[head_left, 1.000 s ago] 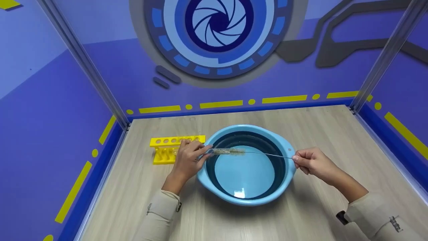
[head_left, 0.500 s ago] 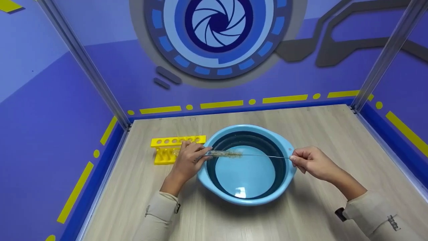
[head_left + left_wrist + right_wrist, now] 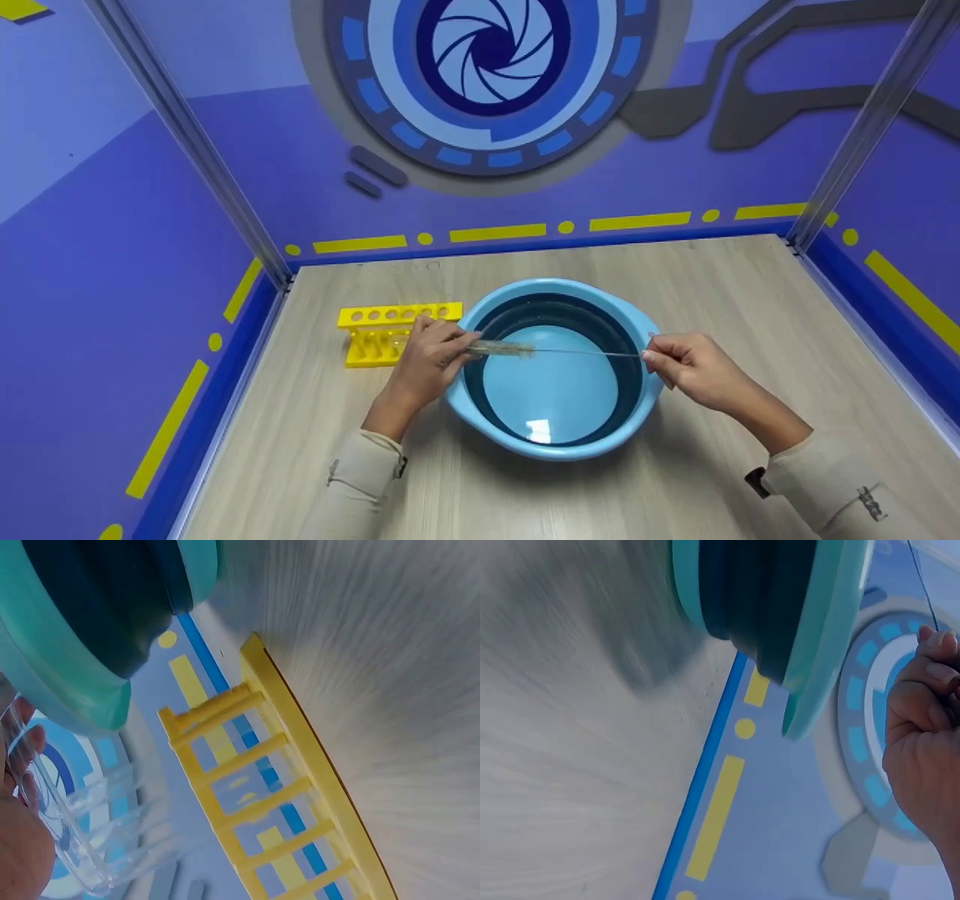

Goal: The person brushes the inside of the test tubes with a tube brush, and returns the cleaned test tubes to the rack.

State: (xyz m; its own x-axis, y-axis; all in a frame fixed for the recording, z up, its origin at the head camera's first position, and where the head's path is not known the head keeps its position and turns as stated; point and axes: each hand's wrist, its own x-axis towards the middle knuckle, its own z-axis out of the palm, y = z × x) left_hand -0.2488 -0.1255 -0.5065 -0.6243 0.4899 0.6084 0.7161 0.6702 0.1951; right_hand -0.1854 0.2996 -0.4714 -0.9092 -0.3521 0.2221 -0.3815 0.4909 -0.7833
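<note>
My left hand grips a clear test tube over the left rim of a blue basin. The tube lies nearly level, mouth to the right. A test tube brush with pale bristles sits partly inside the tube, its tip hidden by the hand. With thumb and fingers my right hand pinches the end of the brush's thin wire at the basin's right rim. In the right wrist view the wire rises from the fingertips.
Just behind my left hand stands a yellow test tube rack. Faint clear tubes show beyond it in the left wrist view. Water glints in the basin. A blue patterned wall closes off the back and sides of the wooden table.
The right hand has shifted a little left, pushing the brush deeper into the tube, and less of the bristles shows outside. The left hand has stayed almost in place.
</note>
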